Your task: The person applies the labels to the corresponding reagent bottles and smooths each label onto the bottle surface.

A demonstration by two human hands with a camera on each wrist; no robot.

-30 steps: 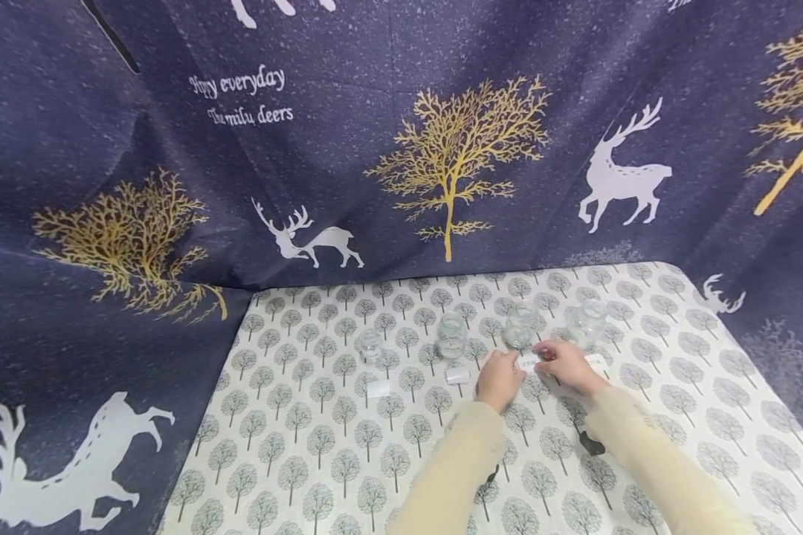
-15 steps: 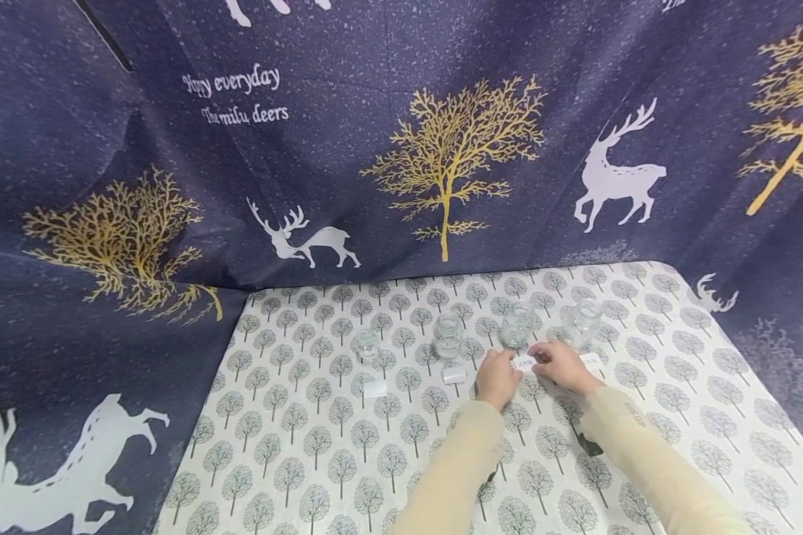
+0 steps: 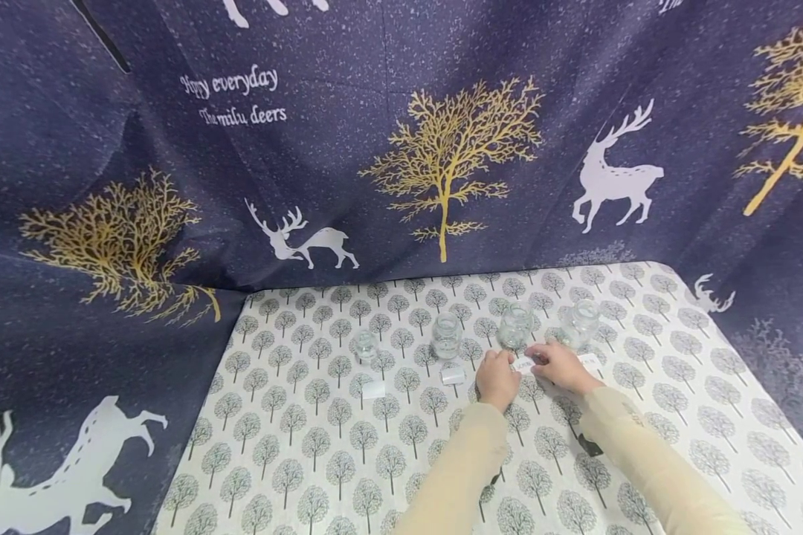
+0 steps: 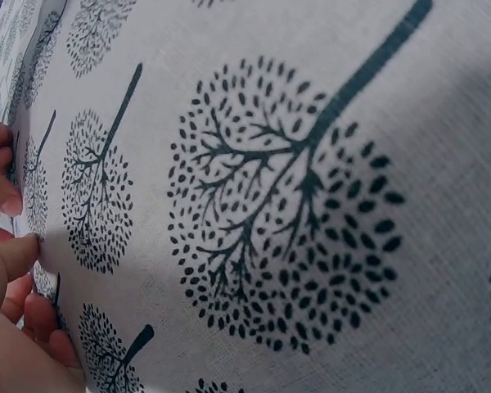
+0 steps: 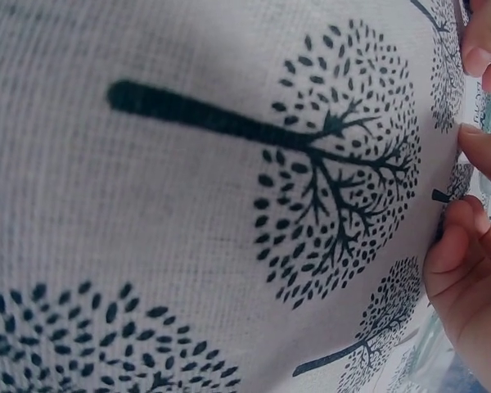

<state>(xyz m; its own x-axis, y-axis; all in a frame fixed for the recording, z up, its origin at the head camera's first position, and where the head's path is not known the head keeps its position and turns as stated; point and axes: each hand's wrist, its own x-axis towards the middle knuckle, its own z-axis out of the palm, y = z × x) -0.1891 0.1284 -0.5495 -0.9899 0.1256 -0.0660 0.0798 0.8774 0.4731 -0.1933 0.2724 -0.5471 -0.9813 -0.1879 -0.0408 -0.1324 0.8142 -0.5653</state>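
A small white paper label (image 3: 523, 364) with printed text lies between the two hands, low over the patterned cloth. My left hand (image 3: 498, 379) pinches its left end, and my right hand (image 3: 560, 366) has thumb and fingers at its right end. Just behind the label stands an open glass jar (image 3: 515, 327). In the left wrist view, the left hand (image 4: 20, 319) appears at the lower left edge with its fingers bent; the label is mostly hidden there. The right wrist view shows the right hand (image 5: 475, 278) with curled fingers close to the cloth.
More clear glass jars stand in the row: a small one (image 3: 366, 347), a medium one (image 3: 446, 338) and a large one (image 3: 581, 325). White labels lie in front, one flat (image 3: 375, 389), one curled (image 3: 452, 375), another (image 3: 589, 362) beside the right hand. A dark curtain (image 3: 348, 148) hangs behind the table.
Both hands stay at the label with only slight finger movement. The whole head view has shifted a little, so everything appears slightly further left.
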